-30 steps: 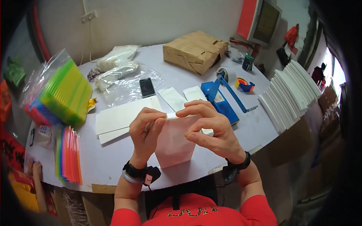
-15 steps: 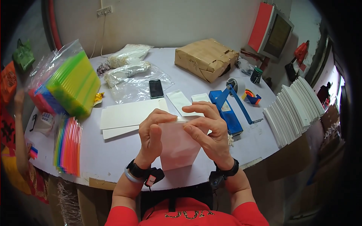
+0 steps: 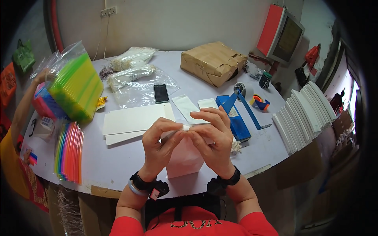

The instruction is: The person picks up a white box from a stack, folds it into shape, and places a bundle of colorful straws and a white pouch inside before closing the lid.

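Note:
A white paper bag [image 3: 184,165], tinged pink on its near side, stands upright on the table in front of me. My left hand [image 3: 157,139] pinches its top edge between thumb and fingers. Beside it, my right hand [image 3: 215,135] pinches the same edge, the two thumbs almost meeting in the middle. The top looks folded or gathered where my fingertips press, and my hands hide much of the upper part. Flat white sheets or bags [image 3: 138,120] lie left of my left hand. Two smaller white pieces [image 3: 185,106] lie beyond my hands.
A blue tape dispenser [image 3: 238,126] stands right of my hands. Stacked white flat pieces [image 3: 303,118] sit at the right edge. Rainbow-coloured sticks [image 3: 70,155], a phone [image 3: 161,93] and a brown paper parcel [image 3: 212,63] lie around. Another person's arm [image 3: 25,102] reaches to colourful bagged bundles [image 3: 76,86] at left.
My hands have drawn together along the bag's top edge, thumbs and fingertips now pinching it. At left, the other person's arm has come further in, toward the colourful bundles.

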